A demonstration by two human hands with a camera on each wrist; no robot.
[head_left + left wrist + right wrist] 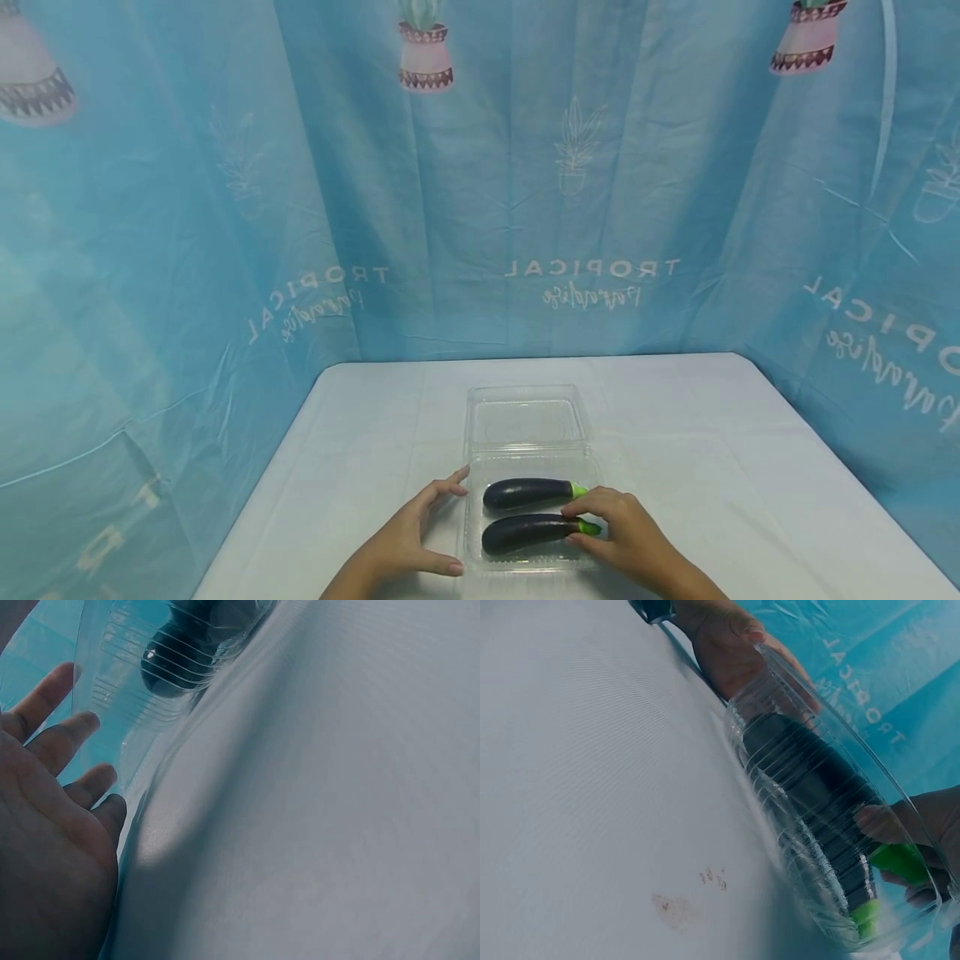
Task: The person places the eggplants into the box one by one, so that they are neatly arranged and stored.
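I see the right hand (pixel 617 527) pinching the nearer eggplant (pixel 525 534) near its green end, inside the clear container (pixel 517 463). The left hand (pixel 405 533), fingers spread, is just beside the container's left edge. The farther eggplant (pixel 523 493) lies inside too; beyond the container, its lid (pixel 527 421) lies open.

There are two eggplants (pixel 527 493), one clear plastic container (pixel 529 452), one left hand (pixel 405 533), one right hand (pixel 622 532) and one white counter (pixel 712 450).

At your twelve o'clock, blue curtain (pixel 465 208) with mirrored lettering (pixel 591 268) hangs behind the white-clothed table (pixel 697 442), continuing along ten and two.
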